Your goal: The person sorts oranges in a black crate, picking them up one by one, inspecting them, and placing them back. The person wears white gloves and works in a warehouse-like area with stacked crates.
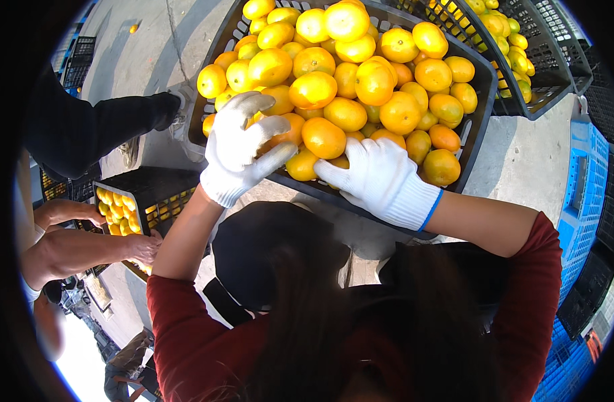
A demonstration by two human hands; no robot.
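Observation:
A black plastic crate (480,135) heaped with orange-yellow mandarins (313,90) stands before me. My left hand (244,145), in a white knitted glove, is over the crate's near left part. Its fingers are spread and curved above the fruit, with a mandarin (293,129) partly under the forefinger and thumb. At the near edge, my right hand (382,181), in a matching glove with a blue cuff edge, reaches down among the mandarins. Its fingertips are partly hidden, so a grip cannot be made out. One mandarin (323,138) lies on top between both hands.
More black crates (543,100) with greener citrus stand at the far right. Blue plastic crates (583,176) line the right side. On the left, another person's hands (143,246) hold a filled black crate (151,183); someone's leg (131,113) is nearby. A stray fruit (133,28) lies on the concrete floor.

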